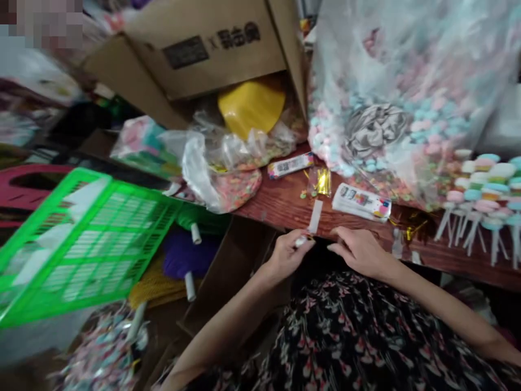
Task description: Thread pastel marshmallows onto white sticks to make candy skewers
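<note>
My left hand [290, 254] is closed at the table's front edge, thumb and fingers pinching a small white piece [300, 241] whose kind I cannot make out. A pale translucent strip [315, 216] stands up just beyond those fingertips; whether it joins the white piece is unclear. To the right, my right hand [360, 251] has bent fingers with a gap between thumb and forefinger, and nothing shows in it. A stack of printed label cards [362, 202] lies just beyond this hand. Gold twist ties [323, 181] sit in a small clear bag behind the strip.
A large clear bag of pastel candies [439, 117] fills the back right, beside candies on white sticks [484, 187]. An open cardboard box [211, 49] and a bag of small colourful pieces [238, 190] stand at the back. On the left is a tilted green basket [118, 233].
</note>
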Tool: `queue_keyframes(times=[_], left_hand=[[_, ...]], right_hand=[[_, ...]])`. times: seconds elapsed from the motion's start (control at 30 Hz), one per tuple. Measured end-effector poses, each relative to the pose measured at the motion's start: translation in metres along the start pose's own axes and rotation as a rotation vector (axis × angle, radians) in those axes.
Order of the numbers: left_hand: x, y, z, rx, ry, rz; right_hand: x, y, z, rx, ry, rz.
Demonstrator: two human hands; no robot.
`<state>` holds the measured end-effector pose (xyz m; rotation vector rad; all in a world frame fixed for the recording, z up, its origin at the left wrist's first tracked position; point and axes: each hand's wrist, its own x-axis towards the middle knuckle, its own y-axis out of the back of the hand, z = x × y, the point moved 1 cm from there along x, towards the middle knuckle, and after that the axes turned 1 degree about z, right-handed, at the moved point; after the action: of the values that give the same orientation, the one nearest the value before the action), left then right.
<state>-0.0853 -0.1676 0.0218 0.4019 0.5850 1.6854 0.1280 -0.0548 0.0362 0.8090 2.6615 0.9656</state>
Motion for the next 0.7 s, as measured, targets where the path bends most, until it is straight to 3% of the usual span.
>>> queue_keyframes(times=[0.07,0.1,0.17,0.23,0.3,0.43,0.53,0.7], left_hand=[[-0.037,0.034,-0.048,0.207,0.255,0.179],[-0.055,0.050,-0.072,0.351,0.386,0.216],[-0.081,0.074,-0.121,0.607,0.695,0.110],[-0.089,0.081,-0.161,0.663,0.797,0.049],[-0.086,0.070,-0.188,0.670,0.841,-0.033],[-0.071,0.020,-0.214,0.688,0.905,-0.219],[-0.066,-0.006,-0.221,0.728,0.911,-0.299],[-0.060,-0.022,-0.218,0.778,0.846,-0.398]], right_hand=[[-0.009,0.000,0.006,-0.072,0.000,-0.055],[-0.013,0.001,0.010,-0.083,0.000,-0.067],[-0.020,0.007,0.015,-0.092,-0.007,-0.065],[-0.024,0.011,0.018,-0.115,-0.021,-0.042],[-0.027,0.013,0.018,-0.142,-0.020,-0.035],[-0.033,0.009,0.010,-0.195,0.026,-0.102],[-0.041,0.008,0.011,-0.259,0.019,-0.113],[-0.055,0.020,0.024,-0.333,-0.064,-0.060]])
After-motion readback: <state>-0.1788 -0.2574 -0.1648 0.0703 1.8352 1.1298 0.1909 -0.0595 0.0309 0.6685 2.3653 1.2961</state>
